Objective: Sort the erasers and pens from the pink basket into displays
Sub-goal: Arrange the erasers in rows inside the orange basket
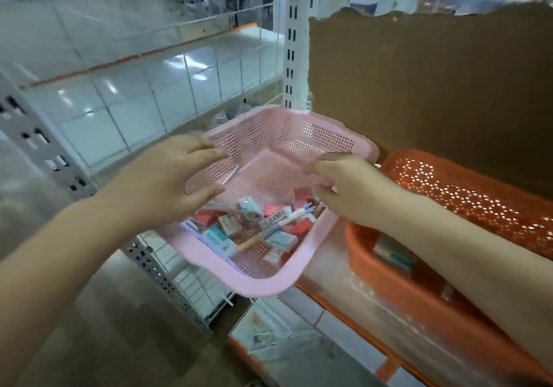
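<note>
The pink basket [269, 279] is tilted toward me at the middle of the view. My left hand [167, 183] grips its left rim, thumb inside. On the right rim my right hand [350, 186] holds on with curled fingers. Several boxed erasers [281, 241] in red and teal wrappers lie heaped at the basket's near end. A white pen [281, 223] lies across them, and a thin pen [230, 174] rests on the mesh bottom farther up.
An orange basket [449, 207] with a teal box inside stands to the right on an orange-edged shelf [335, 305]. Brown cardboard [434, 81] rises behind it. White shelf uprights [291, 42] and wire shelving lie left and below.
</note>
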